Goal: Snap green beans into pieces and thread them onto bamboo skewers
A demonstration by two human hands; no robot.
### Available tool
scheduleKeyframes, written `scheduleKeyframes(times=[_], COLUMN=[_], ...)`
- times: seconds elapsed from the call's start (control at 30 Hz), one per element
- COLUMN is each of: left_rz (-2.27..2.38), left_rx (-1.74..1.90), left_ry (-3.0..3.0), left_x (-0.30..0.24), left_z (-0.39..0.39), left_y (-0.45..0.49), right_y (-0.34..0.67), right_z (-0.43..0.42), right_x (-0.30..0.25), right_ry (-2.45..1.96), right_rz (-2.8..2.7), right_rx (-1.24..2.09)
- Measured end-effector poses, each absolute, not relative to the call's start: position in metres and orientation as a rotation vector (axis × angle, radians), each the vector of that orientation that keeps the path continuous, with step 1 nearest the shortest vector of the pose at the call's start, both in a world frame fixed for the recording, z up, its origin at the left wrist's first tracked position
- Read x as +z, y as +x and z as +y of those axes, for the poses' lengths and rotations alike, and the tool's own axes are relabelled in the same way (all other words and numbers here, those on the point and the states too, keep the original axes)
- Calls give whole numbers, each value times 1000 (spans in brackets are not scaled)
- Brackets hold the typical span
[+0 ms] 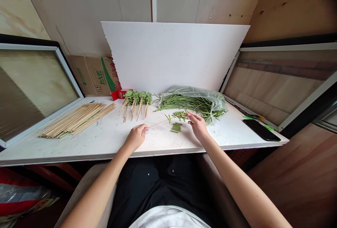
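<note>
My left hand [138, 135] is closed around the near end of a thin wooden skewer [160, 122], which slants up to the right. At its far tip my right hand [197, 124] pinches a short piece of green bean [185, 111]. Whether the skewer has pierced that piece is too small to tell. Under and beside the right fingers lies a loose heap of cut bean pieces [179, 115]. Closer to me, a neat row of cut beans [176, 127] rests on the white table [158, 142].
Behind the right hand lies a clear plastic bag of long beans [189, 101]. Several bean-loaded skewers [138, 99] are grouped at the back, left of centre. A pile of bare skewers [76, 119] lies at left. A black phone [261, 129] is near the right edge; a white board [173, 56] stands behind.
</note>
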State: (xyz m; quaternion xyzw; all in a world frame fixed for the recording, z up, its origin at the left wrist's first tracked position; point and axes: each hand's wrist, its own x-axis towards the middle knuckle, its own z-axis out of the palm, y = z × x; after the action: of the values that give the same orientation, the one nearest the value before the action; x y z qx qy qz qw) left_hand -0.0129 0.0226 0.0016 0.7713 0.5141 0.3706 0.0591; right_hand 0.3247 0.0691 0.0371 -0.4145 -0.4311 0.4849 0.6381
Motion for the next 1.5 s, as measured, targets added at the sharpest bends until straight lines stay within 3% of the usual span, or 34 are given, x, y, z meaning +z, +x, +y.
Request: scheduleKeyframes(times=[1.5], left_rz=[1565], left_rx=[1086], left_ry=[2330], left_x=[-3], left_z=[25], left_y=[-16], right_y=[327], right_z=[69], right_x=[24], right_ry=[-992], right_rz=[-1265], right_rx=[597])
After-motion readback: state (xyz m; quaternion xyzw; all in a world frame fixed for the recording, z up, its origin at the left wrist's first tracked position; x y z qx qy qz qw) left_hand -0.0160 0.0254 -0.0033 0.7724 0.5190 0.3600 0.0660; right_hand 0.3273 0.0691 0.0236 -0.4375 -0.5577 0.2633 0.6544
